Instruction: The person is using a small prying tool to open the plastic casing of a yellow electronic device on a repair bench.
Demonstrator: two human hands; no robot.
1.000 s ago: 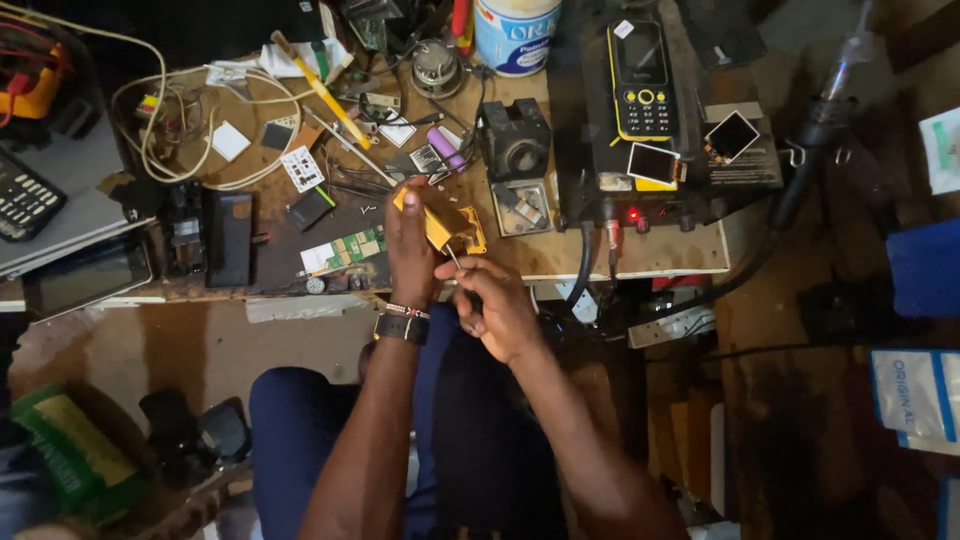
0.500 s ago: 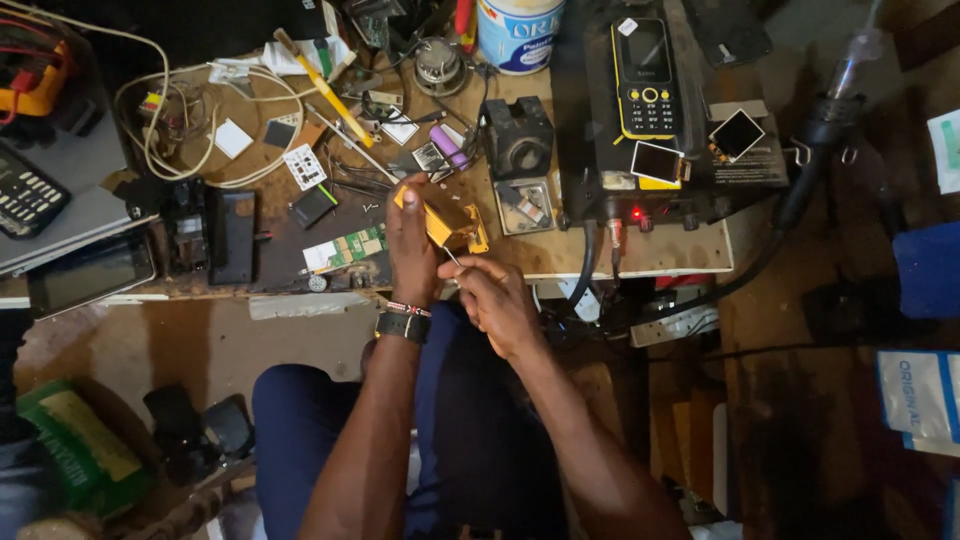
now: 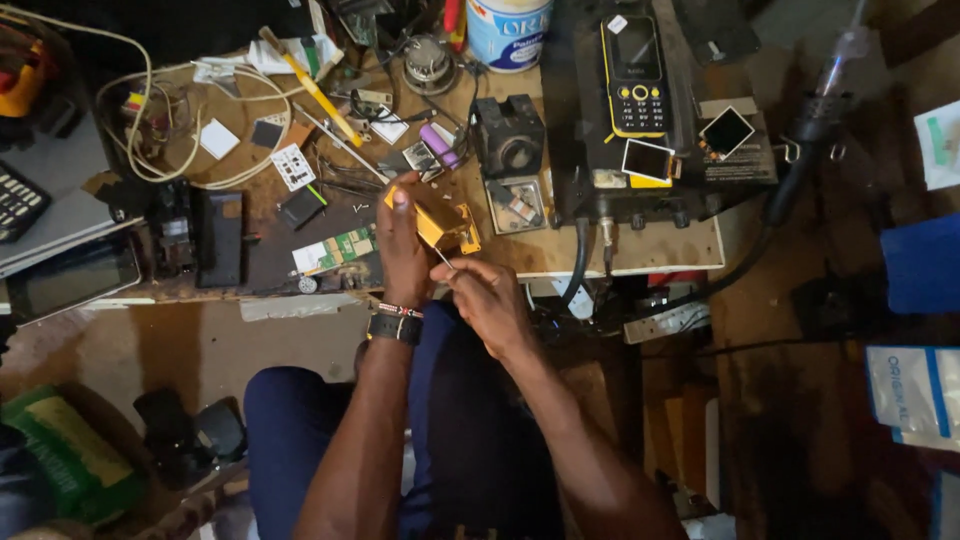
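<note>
My left hand (image 3: pixel 402 248) grips a small gold-coloured phone housing (image 3: pixel 446 226) at the front edge of a cluttered wooden workbench (image 3: pixel 640 255). My right hand (image 3: pixel 487 297) sits just below it and holds a thin metal tool (image 3: pixel 444 259), a screwdriver or probe, whose tip touches the housing. A dark watch and a bead bracelet are on my left wrist. My legs in dark blue trousers are under the bench.
A black and yellow keypad phone (image 3: pixel 636 60) lies on a dark box at the back. A green circuit board (image 3: pixel 335 250), a black block (image 3: pixel 508 135), white cables (image 3: pixel 150 130), a white tub (image 3: pixel 505 30), a yellow-handled tool (image 3: pixel 315 88) and several small parts crowd the bench. A calculator (image 3: pixel 18 200) lies left.
Both hands stay together at the bench edge. The right hand has shifted slightly while working the tool against the gold housing; the view has drifted a little.
</note>
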